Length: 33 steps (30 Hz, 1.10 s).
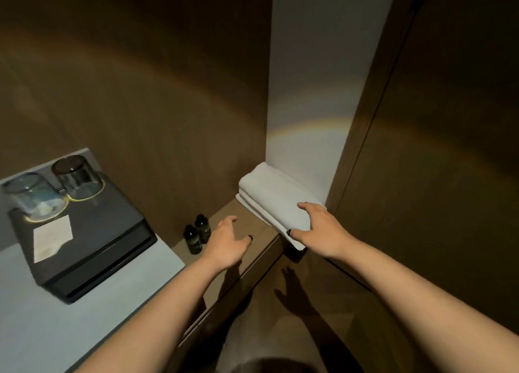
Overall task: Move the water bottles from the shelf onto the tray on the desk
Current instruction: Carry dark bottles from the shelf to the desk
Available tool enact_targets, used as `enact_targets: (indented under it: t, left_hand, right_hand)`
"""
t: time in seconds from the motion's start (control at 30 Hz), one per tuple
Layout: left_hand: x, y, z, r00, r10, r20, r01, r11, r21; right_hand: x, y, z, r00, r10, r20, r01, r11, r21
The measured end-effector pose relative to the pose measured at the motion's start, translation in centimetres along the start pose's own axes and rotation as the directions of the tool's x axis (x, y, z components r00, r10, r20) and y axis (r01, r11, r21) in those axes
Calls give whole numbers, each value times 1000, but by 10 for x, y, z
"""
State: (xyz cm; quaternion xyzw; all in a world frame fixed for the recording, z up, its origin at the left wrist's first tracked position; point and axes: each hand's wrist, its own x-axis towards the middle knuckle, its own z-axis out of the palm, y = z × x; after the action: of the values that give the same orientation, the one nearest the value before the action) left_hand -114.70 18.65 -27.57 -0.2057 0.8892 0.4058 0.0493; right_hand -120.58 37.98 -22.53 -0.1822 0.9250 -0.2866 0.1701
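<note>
Hovering left hand grip released | bottles just left | right hand grasping towel

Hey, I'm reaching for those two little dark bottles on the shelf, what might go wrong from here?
1. The two bottles stand upright and close together; the open left hand coming in beside them may knock one over.
2. The right hand holds the folded towels, whose near end overhangs the shelf edge; letting go could let them slide off.
3. The tray already carries two glasses and a paper card, so bottles set down carelessly might bump them.
</note>
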Motion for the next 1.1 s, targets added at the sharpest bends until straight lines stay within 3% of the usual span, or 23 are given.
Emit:
enact_targets:
  t: [0.4,0.6,1.03,1.1]
  left_hand:
    - [139,-37,-47,956,-286,-68,276,953,-127]
    - [192,-55,-57,906,-398,-145,373,912,-171]
    - [269,-105,-37,660,-708,-252,589,696,-411]
    - [275,-124,-22,622,-748,-231,615,650,-447]
  right_hand:
    - [183,-35,12,985,-79,156,87,995,-50]
    - [273,-41,22,938,-185,294,197,980,-13]
    - [434,-56,86,699,-293,653,382,924,5]
    - [444,-48,110,699,-294,651,379,925,11]
